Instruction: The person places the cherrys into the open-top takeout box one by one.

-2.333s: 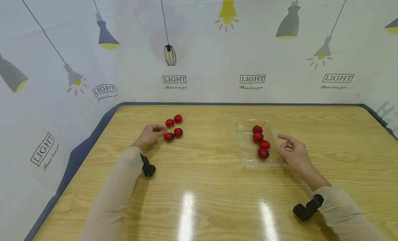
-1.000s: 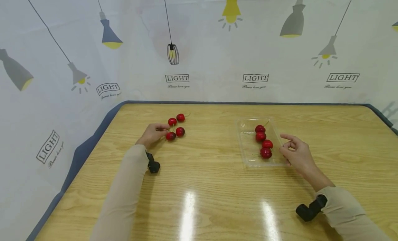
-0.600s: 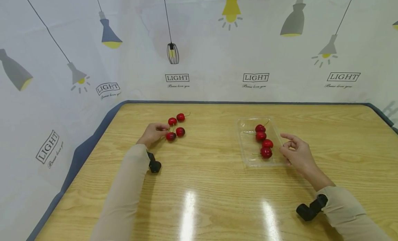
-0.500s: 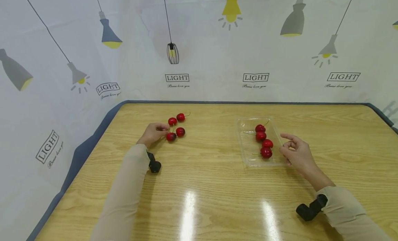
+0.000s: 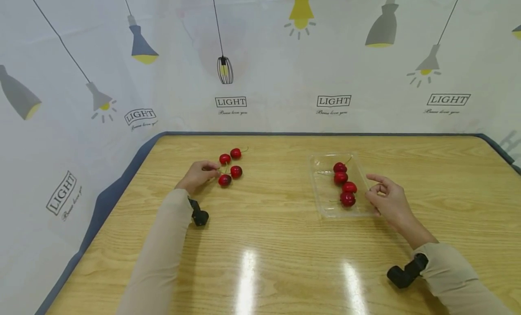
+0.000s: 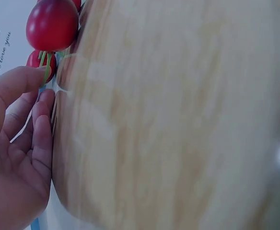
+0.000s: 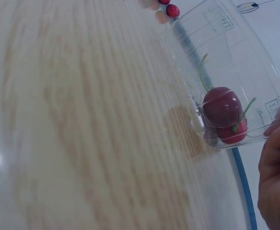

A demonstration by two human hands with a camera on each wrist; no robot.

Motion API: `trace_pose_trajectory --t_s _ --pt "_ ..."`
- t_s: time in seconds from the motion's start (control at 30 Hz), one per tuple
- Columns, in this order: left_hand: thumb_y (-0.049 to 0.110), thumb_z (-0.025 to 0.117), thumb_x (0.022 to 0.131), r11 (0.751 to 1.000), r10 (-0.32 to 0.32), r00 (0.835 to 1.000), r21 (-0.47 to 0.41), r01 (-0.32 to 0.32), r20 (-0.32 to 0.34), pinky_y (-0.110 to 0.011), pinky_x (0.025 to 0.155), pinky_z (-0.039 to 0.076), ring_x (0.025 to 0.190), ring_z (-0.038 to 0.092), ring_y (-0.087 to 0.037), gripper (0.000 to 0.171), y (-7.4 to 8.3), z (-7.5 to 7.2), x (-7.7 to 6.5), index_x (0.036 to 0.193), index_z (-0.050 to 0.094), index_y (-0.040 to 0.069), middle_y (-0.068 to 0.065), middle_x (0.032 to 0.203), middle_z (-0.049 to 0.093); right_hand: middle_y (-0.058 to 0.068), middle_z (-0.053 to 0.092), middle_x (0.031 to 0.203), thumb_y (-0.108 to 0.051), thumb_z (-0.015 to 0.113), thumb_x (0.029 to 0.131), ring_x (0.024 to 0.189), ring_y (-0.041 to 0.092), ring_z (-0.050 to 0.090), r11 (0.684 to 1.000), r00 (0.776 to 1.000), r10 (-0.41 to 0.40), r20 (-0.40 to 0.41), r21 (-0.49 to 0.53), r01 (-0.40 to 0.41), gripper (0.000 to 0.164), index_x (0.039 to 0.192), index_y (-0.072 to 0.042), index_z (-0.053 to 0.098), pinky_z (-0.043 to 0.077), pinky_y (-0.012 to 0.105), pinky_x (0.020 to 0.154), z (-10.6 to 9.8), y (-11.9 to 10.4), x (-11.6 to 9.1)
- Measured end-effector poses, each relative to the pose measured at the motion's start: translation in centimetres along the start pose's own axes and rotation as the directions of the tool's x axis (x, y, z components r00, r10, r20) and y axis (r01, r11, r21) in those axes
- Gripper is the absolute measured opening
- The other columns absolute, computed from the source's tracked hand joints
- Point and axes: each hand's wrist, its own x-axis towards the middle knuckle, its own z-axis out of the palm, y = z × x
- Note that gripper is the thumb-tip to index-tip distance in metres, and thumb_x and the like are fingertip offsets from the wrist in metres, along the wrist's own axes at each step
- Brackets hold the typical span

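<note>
My left hand [image 5: 199,174] is at the left cluster of red cherries, thumb and fingertips pinching the green stem [image 6: 47,69] of the nearest cherry [image 5: 224,180]. In the left wrist view that cherry [image 6: 52,25] looms large just beyond the thumb. Three others lie close by: one to its right [image 5: 236,171], one behind [image 5: 224,159] and one farthest back [image 5: 235,153]. On the right, my right hand [image 5: 388,199] grips the side wall of a clear plastic box [image 5: 321,206]. Several cherries [image 5: 340,178] with stems lie in a row inside it.
The light wood table [image 5: 268,242] has a dark blue edge along the back and left. Behind it hangs a white cloth [image 5: 268,57] printed with lamps. A black wrist camera [image 5: 199,215] sits at the left cuff, another [image 5: 403,274] at the right.
The nearest left cherry has shifted slightly toward the front, away from the cherries behind it. The left hand has barely moved. The right hand and plastic box stay where they were.
</note>
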Motion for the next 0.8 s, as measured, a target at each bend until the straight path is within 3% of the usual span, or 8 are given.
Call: trace_pose_trajectory --t_s 0.33,0.8 --pt "0.012 0.051 0.089 0.999 0.033 0.994 -0.034 -0.029 0.103 -0.023 0.068 0.040 0.086 0.049 -0.014 0.028 -0.3 -0.6 0.0 0.111 0.049 -0.005 -0.011 0.103 0.054 -0.005 0.045 0.071 0.003 0.045 0.083 0.044 0.004 0.038 1.000 1.000 -0.014 0.008 -0.019 0.015 0.051 0.131 0.007 0.029 0.039 0.023 0.037 0.0 -0.1 -0.1" --pt "0.017 0.050 0.091 0.997 0.007 0.984 -0.079 0.008 0.179 -0.028 0.083 0.038 0.101 0.046 -0.018 0.035 -0.7 -1.5 0.1 0.121 0.048 0.000 -0.010 0.112 0.054 -0.005 0.045 0.070 0.002 0.045 0.084 0.043 0.004 0.037 1.000 1.000 -0.010 0.002 -0.017 0.010 0.051 0.131 0.007 0.029 0.038 0.023 0.037 -0.1 0.0 -0.1"
